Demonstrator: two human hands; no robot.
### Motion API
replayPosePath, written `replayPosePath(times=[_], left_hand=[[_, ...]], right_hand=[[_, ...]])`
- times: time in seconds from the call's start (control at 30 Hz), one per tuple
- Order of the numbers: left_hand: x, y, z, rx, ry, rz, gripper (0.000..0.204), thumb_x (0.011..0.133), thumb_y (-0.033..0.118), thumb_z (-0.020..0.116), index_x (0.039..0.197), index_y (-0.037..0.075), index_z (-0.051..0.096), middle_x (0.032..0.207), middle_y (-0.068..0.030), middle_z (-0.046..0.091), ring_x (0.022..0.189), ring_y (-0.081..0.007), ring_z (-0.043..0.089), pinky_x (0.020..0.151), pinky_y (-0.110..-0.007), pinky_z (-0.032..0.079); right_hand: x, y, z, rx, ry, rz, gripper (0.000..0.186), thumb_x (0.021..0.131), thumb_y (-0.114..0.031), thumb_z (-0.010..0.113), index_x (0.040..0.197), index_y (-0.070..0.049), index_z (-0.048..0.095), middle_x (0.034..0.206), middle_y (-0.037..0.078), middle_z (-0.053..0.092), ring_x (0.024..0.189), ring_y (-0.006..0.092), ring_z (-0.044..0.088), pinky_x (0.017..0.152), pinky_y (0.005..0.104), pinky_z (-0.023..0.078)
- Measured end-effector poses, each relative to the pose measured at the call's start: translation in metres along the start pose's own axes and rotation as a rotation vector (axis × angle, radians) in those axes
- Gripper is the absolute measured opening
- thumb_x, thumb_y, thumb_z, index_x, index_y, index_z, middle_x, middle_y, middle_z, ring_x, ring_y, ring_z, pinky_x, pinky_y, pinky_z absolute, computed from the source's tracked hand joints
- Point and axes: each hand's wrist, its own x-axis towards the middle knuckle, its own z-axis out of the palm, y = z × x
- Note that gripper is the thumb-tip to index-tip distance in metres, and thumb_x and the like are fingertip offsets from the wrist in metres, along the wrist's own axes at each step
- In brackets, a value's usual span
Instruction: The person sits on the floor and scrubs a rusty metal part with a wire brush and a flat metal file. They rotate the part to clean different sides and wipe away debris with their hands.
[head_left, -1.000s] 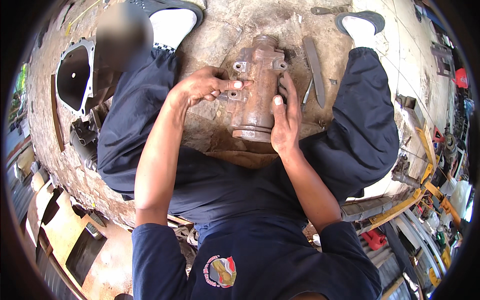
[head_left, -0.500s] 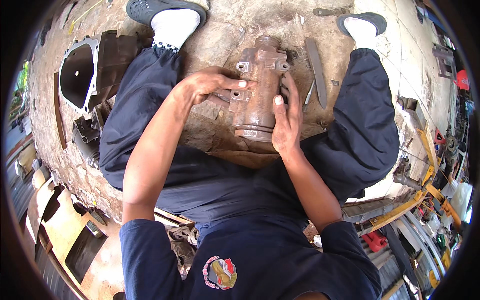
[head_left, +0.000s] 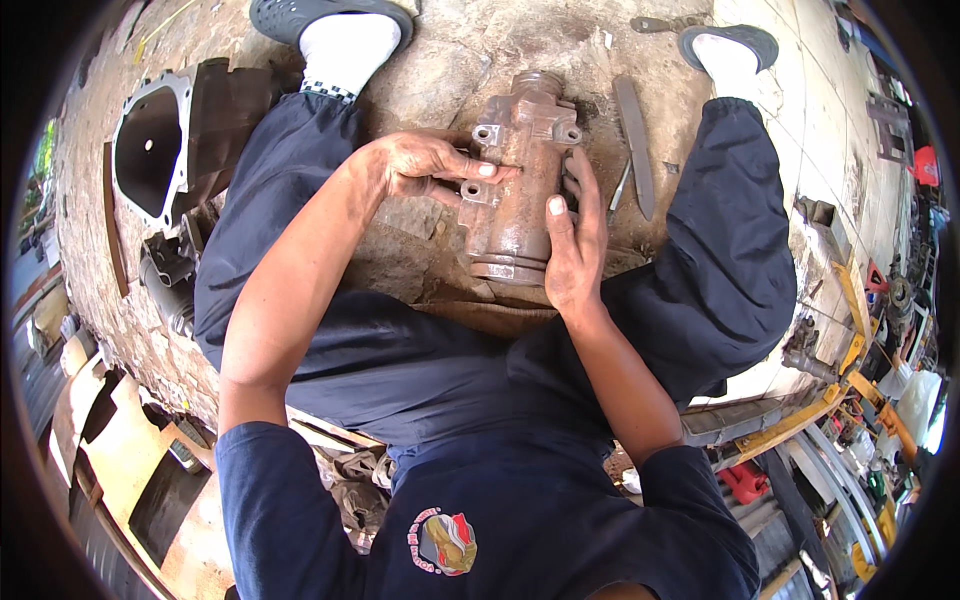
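Between my legs lies a rusty cylindrical metal housing (head_left: 520, 215), its narrow neck pointing away from me and its wide ringed end toward me. Bolt lugs with holes stick out along its sides. My left hand (head_left: 425, 165) holds it from the left, thumb and a fingertip on the surface near the lugs, other fingers partly hidden. On the right side, my right hand (head_left: 578, 240) cups the housing, thumb up and fingers curled against its flank.
A flat dark metal bar (head_left: 633, 145) and a thin tool (head_left: 620, 188) lie right of the housing. A knife-like tool (head_left: 655, 24) is farther off. At left stands a large hollow casing (head_left: 185, 150) beside a smaller metal part (head_left: 170, 270). A yellow metal frame (head_left: 800, 425) lies at right.
My left elbow has swung a little outward to the left, and the left hand has shifted slightly on the housing. The right hand and the housing stay nearly in place.
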Motion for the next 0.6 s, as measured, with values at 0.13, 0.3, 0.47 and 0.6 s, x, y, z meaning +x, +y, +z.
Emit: replayPosePath(times=[0.13,0.3,0.47,0.6], left_hand=[[0.001,0.01,0.01,0.115,0.062,-0.009,0.085,0.087,0.037,0.089,0.156,0.007,0.049,0.141,-0.0062,0.071,0.145,-0.0247,0.053,0.118,-0.062,0.038],[0.004,-0.015,0.03,-0.097,0.22,0.158,0.085,0.087,0.04,0.089,0.153,0.003,0.05,0.141,-0.0066,0.071,0.145,-0.0242,0.053,0.115,-0.065,0.04],[0.003,-0.037,-0.008,-0.171,0.05,0.15,0.084,0.089,0.04,0.087,0.153,0.002,0.05,0.142,-0.006,0.07,0.145,-0.0263,0.053,0.118,-0.062,0.039],[-0.006,-0.004,0.023,0.012,0.162,0.074,0.089,0.087,0.043,0.089,0.155,0.003,0.049,0.145,-0.006,0.068,0.146,-0.0291,0.05,0.119,-0.067,0.033]], right_hand=[[0.001,-0.006,0.0,-0.039,-0.007,-0.008,0.073,0.108,-0.052,0.053,0.161,-0.003,0.04,0.153,0.031,0.048,0.141,0.0465,0.048,0.119,0.0529,0.036],[0.001,-0.001,0.001,0.006,-0.003,-0.004,0.073,0.108,-0.053,0.052,0.161,-0.003,0.041,0.153,0.03,0.049,0.14,0.0453,0.049,0.119,0.0526,0.036],[0.0,-0.001,0.002,0.063,-0.006,0.053,0.073,0.108,-0.053,0.052,0.161,-0.003,0.041,0.153,0.029,0.049,0.14,0.0448,0.049,0.12,0.0519,0.035],[0.0,0.001,0.002,-0.003,0.006,0.004,0.074,0.108,-0.054,0.052,0.161,-0.003,0.041,0.153,0.029,0.049,0.139,0.0444,0.049,0.119,0.0513,0.036]])
